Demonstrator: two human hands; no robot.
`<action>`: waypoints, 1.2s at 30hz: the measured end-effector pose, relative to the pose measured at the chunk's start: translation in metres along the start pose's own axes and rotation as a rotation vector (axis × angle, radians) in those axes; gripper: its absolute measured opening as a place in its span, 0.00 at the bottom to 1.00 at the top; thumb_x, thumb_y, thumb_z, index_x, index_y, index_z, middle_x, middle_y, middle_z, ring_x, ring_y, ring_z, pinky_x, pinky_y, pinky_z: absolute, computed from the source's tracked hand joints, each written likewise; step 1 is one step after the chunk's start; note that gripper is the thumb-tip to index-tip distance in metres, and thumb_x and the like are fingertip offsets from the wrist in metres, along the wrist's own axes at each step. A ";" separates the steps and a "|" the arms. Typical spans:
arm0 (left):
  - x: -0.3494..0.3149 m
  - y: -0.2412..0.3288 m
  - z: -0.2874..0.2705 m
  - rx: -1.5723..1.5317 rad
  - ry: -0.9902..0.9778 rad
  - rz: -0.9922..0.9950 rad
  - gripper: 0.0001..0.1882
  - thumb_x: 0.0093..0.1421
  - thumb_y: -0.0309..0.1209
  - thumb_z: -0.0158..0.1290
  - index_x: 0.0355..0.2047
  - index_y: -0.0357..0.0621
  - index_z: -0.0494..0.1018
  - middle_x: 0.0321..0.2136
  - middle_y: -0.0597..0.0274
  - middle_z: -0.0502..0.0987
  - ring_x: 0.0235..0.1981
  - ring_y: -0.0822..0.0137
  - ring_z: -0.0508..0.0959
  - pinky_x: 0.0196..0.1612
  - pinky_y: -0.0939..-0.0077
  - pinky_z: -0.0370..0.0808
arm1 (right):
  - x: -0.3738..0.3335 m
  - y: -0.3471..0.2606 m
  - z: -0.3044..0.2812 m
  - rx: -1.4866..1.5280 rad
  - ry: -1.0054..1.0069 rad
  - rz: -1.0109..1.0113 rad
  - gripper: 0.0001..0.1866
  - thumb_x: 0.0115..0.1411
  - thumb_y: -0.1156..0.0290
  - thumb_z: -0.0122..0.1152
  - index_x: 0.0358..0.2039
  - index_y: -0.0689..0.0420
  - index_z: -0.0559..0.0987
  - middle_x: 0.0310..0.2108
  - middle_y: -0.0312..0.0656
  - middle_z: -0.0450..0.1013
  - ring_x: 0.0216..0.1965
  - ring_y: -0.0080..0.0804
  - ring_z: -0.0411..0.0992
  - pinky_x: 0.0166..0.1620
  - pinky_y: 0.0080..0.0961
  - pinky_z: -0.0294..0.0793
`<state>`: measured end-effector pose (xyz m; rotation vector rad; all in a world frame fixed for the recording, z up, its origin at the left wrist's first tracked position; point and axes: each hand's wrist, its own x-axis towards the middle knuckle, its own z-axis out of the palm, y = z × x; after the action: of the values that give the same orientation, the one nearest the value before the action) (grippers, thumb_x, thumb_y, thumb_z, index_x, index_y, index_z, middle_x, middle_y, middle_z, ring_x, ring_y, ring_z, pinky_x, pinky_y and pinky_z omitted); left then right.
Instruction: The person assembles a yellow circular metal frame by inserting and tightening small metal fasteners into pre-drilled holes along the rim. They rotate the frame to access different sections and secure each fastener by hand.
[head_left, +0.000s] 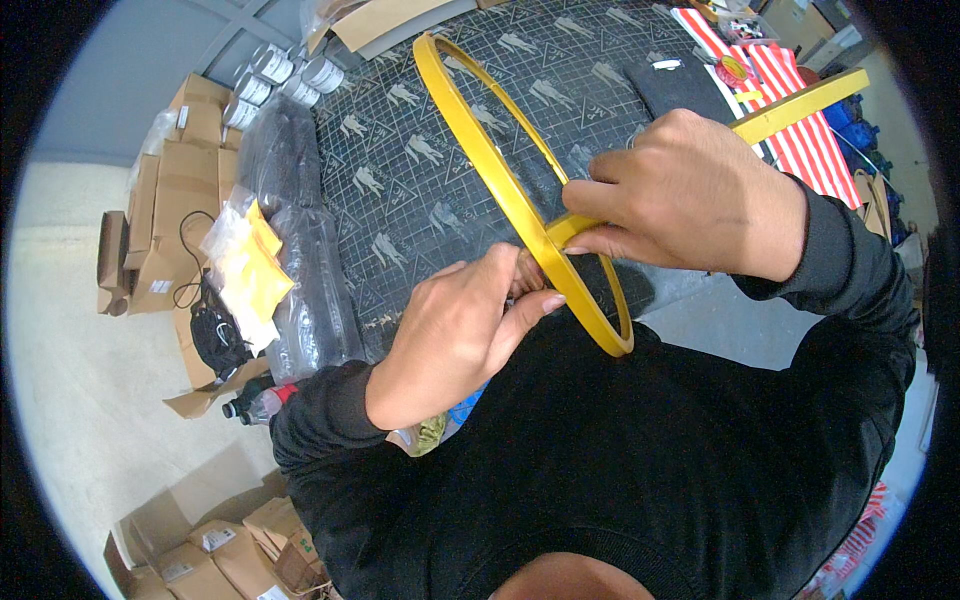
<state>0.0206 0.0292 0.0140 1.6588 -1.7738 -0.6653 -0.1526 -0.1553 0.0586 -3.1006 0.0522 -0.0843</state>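
A yellow racket frame (480, 150), an unstrung oval hoop with a yellow shaft (800, 105) running to the upper right, is held in front of my chest over a dark patterned table mat (420, 170). My right hand (690, 195) pinches the frame where the hoop meets the shaft. My left hand (460, 335) presses thumb and fingers against the hoop's near rim just below that spot, with something small and brownish between the fingertips. Black sleeves cover both forearms.
Brown cardboard boxes (180, 190) stack at the left with yellow packets in clear bags (245, 270) and black cords. Silver tape rolls (270, 70) lie at the mat's far left corner. A red-and-white striped cloth (800, 130) lies at the right. More boxes (220, 555) sit lower left.
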 end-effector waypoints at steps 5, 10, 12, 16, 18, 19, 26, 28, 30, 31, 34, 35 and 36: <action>0.007 -0.008 0.003 0.069 0.029 0.129 0.14 0.60 0.29 0.64 0.42 0.39 0.72 0.28 0.55 0.80 0.27 0.59 0.82 0.31 0.70 0.77 | -0.005 0.005 0.003 0.022 0.025 -0.039 0.16 0.61 0.54 0.66 0.33 0.54 0.76 0.22 0.41 0.75 0.24 0.40 0.78 0.28 0.33 0.76; 0.014 -0.014 0.002 -0.072 -0.040 0.025 0.12 0.60 0.31 0.64 0.37 0.40 0.73 0.23 0.58 0.78 0.23 0.59 0.80 0.30 0.67 0.74 | -0.009 0.006 0.004 0.026 0.069 -0.022 0.15 0.61 0.56 0.66 0.33 0.54 0.76 0.23 0.40 0.75 0.24 0.40 0.78 0.28 0.33 0.76; 0.020 -0.012 -0.009 -0.139 -0.172 -0.126 0.10 0.62 0.31 0.63 0.37 0.40 0.74 0.20 0.61 0.75 0.20 0.65 0.76 0.28 0.69 0.71 | -0.010 0.006 0.003 0.010 0.125 -0.028 0.17 0.63 0.53 0.62 0.35 0.55 0.79 0.21 0.43 0.75 0.27 0.43 0.79 0.31 0.35 0.78; 0.024 -0.029 0.000 -0.298 -0.164 -0.053 0.11 0.68 0.36 0.57 0.37 0.40 0.74 0.18 0.64 0.69 0.20 0.74 0.70 0.26 0.71 0.68 | -0.013 0.008 -0.003 0.177 0.192 0.041 0.22 0.64 0.51 0.61 0.42 0.60 0.81 0.23 0.49 0.77 0.32 0.47 0.81 0.36 0.38 0.79; 0.026 -0.029 0.008 -0.419 -0.123 -0.084 0.14 0.71 0.39 0.53 0.36 0.40 0.74 0.18 0.64 0.68 0.20 0.74 0.70 0.26 0.72 0.67 | -0.010 0.009 -0.003 0.318 0.120 0.147 0.24 0.63 0.50 0.62 0.43 0.62 0.82 0.26 0.51 0.78 0.34 0.49 0.80 0.37 0.39 0.80; 0.028 -0.028 0.011 -0.412 -0.112 -0.066 0.14 0.72 0.39 0.51 0.37 0.40 0.73 0.20 0.65 0.70 0.22 0.75 0.70 0.27 0.74 0.67 | -0.007 0.010 -0.003 0.388 0.083 0.200 0.26 0.63 0.50 0.63 0.44 0.63 0.82 0.27 0.53 0.79 0.34 0.51 0.80 0.38 0.39 0.80; 0.034 -0.019 0.018 -0.430 -0.049 -0.040 0.18 0.75 0.38 0.45 0.34 0.37 0.74 0.22 0.62 0.76 0.24 0.73 0.76 0.28 0.75 0.71 | 0.021 0.023 -0.022 0.877 -0.496 0.297 0.28 0.67 0.47 0.60 0.34 0.66 0.82 0.22 0.39 0.76 0.18 0.23 0.72 0.22 0.22 0.71; 0.033 -0.017 0.021 -0.469 -0.027 -0.030 0.18 0.75 0.37 0.45 0.34 0.35 0.75 0.24 0.58 0.79 0.25 0.70 0.79 0.30 0.73 0.74 | 0.022 0.023 -0.020 0.912 -0.508 0.292 0.27 0.67 0.48 0.61 0.34 0.66 0.82 0.22 0.38 0.75 0.18 0.22 0.71 0.22 0.19 0.69; 0.032 -0.017 0.023 -0.525 -0.030 -0.033 0.18 0.76 0.37 0.45 0.34 0.34 0.75 0.25 0.58 0.80 0.26 0.70 0.80 0.31 0.74 0.75 | 0.019 0.021 -0.021 0.943 -0.491 0.286 0.27 0.68 0.48 0.60 0.33 0.66 0.82 0.22 0.38 0.76 0.18 0.21 0.71 0.22 0.19 0.69; 0.032 -0.017 0.023 -0.569 -0.053 -0.053 0.19 0.76 0.36 0.45 0.34 0.34 0.75 0.25 0.58 0.80 0.26 0.70 0.80 0.31 0.74 0.76 | 0.019 0.022 -0.021 0.949 -0.489 0.279 0.27 0.68 0.48 0.60 0.33 0.66 0.82 0.23 0.38 0.76 0.18 0.22 0.71 0.22 0.19 0.70; 0.031 -0.020 0.024 -0.684 -0.127 -0.101 0.19 0.76 0.36 0.44 0.34 0.33 0.75 0.26 0.59 0.79 0.27 0.70 0.80 0.33 0.73 0.76 | 0.017 0.022 -0.016 0.957 -0.490 0.284 0.28 0.68 0.48 0.59 0.33 0.66 0.83 0.23 0.39 0.78 0.19 0.23 0.73 0.24 0.21 0.72; 0.032 -0.022 0.023 -0.712 -0.156 -0.103 0.18 0.76 0.36 0.44 0.35 0.34 0.75 0.27 0.59 0.79 0.28 0.70 0.80 0.34 0.73 0.76 | 0.017 0.021 -0.017 0.950 -0.490 0.307 0.27 0.68 0.49 0.59 0.33 0.66 0.83 0.23 0.39 0.78 0.19 0.23 0.73 0.24 0.21 0.72; 0.031 -0.023 0.023 -0.740 -0.186 -0.104 0.18 0.76 0.36 0.44 0.35 0.34 0.75 0.27 0.59 0.79 0.29 0.70 0.80 0.34 0.73 0.77 | 0.016 0.020 -0.018 0.942 -0.488 0.330 0.27 0.68 0.49 0.60 0.33 0.66 0.83 0.23 0.39 0.78 0.19 0.22 0.73 0.24 0.21 0.72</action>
<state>0.0193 -0.0050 -0.0155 1.1978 -1.3097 -1.3613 -0.1381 -0.1765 0.0770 -2.0666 0.3777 0.4998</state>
